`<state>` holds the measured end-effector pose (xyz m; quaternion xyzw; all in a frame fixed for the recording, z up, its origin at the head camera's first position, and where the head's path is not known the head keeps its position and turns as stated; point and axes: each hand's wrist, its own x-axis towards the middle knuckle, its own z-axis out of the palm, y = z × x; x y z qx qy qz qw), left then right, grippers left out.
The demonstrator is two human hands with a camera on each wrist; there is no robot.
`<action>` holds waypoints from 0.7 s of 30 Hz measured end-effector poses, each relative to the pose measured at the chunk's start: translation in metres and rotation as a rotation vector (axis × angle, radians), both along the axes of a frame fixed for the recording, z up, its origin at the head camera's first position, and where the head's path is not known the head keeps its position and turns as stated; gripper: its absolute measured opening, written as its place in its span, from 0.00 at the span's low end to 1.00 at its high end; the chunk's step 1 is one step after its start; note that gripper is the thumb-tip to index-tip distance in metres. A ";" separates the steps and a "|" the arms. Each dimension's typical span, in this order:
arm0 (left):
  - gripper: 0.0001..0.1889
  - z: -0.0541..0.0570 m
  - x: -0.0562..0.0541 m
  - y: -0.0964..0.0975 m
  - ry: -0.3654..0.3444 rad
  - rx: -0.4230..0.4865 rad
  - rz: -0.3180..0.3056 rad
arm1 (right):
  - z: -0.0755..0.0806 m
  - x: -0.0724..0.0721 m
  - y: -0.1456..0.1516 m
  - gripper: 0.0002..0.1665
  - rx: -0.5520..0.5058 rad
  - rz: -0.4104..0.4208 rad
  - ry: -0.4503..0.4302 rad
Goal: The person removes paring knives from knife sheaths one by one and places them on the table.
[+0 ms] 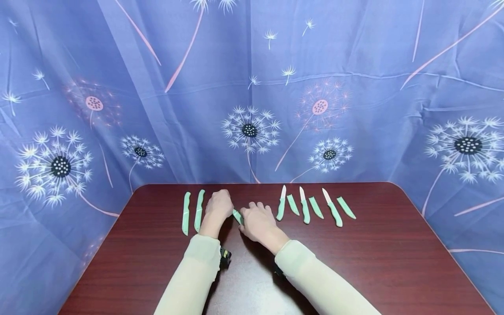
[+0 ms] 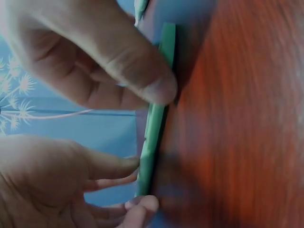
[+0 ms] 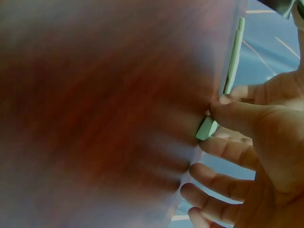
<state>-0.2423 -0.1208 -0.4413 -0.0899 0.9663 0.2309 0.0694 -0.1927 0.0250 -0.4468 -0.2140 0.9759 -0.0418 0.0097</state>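
A green paring knife [image 1: 238,216] in its matching sheath lies slantwise, low over the table, between my two hands. My left hand [image 1: 219,205] pinches it by the far part, thumb on the near side. My right hand [image 1: 260,222] holds the opposite end between thumb and forefinger, its other fingers spread towards the tabletop. In the left wrist view, a seam shows on the green body [image 2: 151,128] between both grips. The blunt green end [image 3: 207,128] pokes out past my right fingers in the right wrist view. My fingers hide the rest.
Left of my hands lie two sheathed green knives [image 1: 186,213], [image 1: 199,211] side by side. To the right are three bare white-bladed knives [image 1: 281,203], each beside a loose green sheath [image 1: 293,204]. A blue dandelion-print curtain [image 1: 252,87] hangs behind the brown table [image 1: 393,245].
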 end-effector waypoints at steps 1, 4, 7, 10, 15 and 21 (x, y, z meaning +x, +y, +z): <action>0.16 0.001 0.001 -0.002 -0.005 -0.018 -0.028 | 0.000 0.000 0.001 0.20 0.000 0.000 0.003; 0.19 0.003 0.004 -0.006 -0.015 -0.080 -0.108 | 0.001 -0.001 0.002 0.20 0.006 -0.004 0.006; 0.20 0.003 0.006 -0.010 -0.010 -0.126 -0.159 | 0.000 -0.001 0.003 0.21 0.009 -0.009 -0.001; 0.20 0.002 0.007 -0.011 0.011 -0.151 -0.182 | 0.000 -0.002 0.005 0.21 0.007 -0.010 -0.006; 0.18 0.001 0.009 -0.014 0.066 -0.173 -0.209 | 0.000 -0.002 0.007 0.18 0.003 -0.002 0.000; 0.16 -0.001 0.009 -0.018 0.140 -0.254 -0.288 | -0.001 -0.005 0.010 0.13 -0.004 0.003 0.009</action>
